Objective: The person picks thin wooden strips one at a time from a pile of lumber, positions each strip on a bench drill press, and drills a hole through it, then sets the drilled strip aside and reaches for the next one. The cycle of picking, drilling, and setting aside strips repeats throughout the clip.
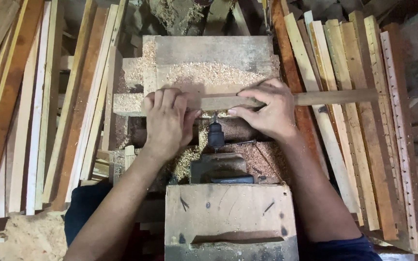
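A long narrow wooden strip point(335, 97) lies crosswise over a sawdust-covered wooden work block point(209, 58). My left hand point(166, 121) is closed over the strip's left end. My right hand point(267, 108) presses on the strip near its middle, fingers curled over its top edge. Between my hands a dark drill chuck point(215, 133) points at the strip's near side, its bit tip meeting the wood. The chuck belongs to a dark machine body point(218, 168) set behind a wooden box point(231, 220) close to me.
Stacks of long wooden slats lean on the left point(39, 106) and on the right point(354, 135). Sawdust and shavings point(25, 237) cover the floor at the lower left and the block top.
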